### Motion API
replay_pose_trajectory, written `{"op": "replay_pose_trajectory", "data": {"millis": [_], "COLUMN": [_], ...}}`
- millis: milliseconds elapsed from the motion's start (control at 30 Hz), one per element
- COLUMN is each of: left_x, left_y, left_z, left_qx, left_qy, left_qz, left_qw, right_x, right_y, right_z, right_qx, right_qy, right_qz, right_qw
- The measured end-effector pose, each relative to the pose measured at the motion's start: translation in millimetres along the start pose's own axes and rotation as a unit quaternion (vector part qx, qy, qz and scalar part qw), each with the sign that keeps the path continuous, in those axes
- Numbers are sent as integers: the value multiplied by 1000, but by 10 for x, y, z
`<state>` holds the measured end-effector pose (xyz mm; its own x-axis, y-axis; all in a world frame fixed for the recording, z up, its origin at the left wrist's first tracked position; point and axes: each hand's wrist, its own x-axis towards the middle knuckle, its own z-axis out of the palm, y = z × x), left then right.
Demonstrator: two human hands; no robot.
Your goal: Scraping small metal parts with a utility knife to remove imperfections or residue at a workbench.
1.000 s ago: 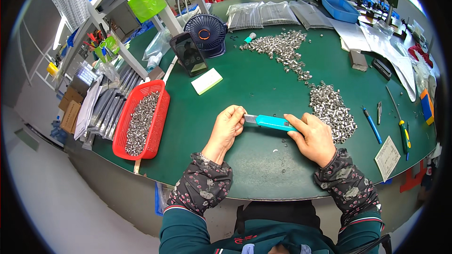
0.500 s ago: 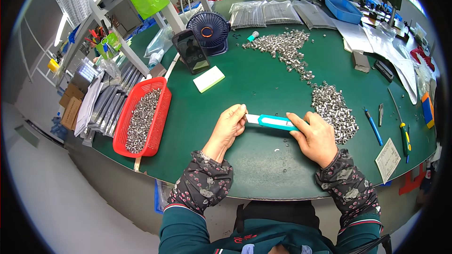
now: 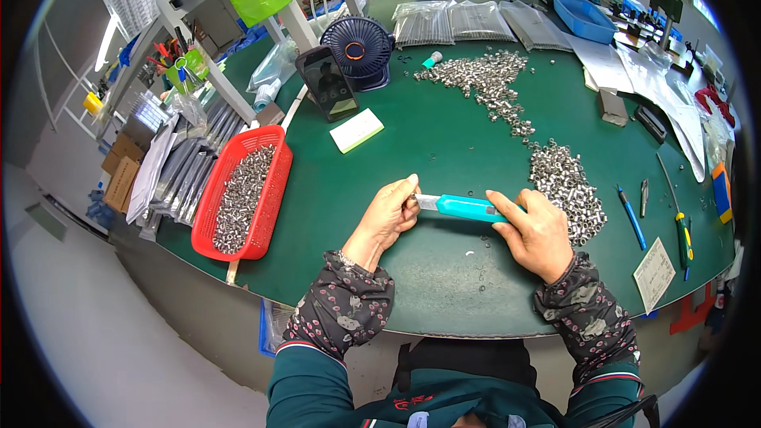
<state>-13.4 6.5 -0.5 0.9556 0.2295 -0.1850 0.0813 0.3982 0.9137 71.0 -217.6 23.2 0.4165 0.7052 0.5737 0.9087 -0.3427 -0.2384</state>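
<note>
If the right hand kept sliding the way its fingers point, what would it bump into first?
The right hand points left along the turquoise tool with a metal end. Past it, it would probably meet the left hand, pinching that metal end.

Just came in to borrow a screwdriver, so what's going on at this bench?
A person at a green table holds a teal utility knife flat between both hands: the right hand grips the handle, and the left hand pinches the metal blade end. A heap of small metal parts lies just past the right hand, and a red basket holding more sits to the left.
</note>
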Motion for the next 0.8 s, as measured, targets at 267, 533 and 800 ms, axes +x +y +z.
{"op": "replay_pose_trajectory", "data": {"millis": [267,533,800], "left_x": [-6,-74,-96], "left_y": [-4,29,80], "left_z": [8,66,51], "left_qx": [3,13,12], "left_qy": [-3,11,-24], "left_qz": [18,-29,-88], "left_qw": [1000,999,996], "right_x": [-25,-7,88], "right_y": [32,30,18], "right_z": [24,-10,-91], "right_qx": [89,60,-85], "right_qy": [-43,-33,67], "right_qz": [29,14,-90], "right_qw": [995,998,990]}}
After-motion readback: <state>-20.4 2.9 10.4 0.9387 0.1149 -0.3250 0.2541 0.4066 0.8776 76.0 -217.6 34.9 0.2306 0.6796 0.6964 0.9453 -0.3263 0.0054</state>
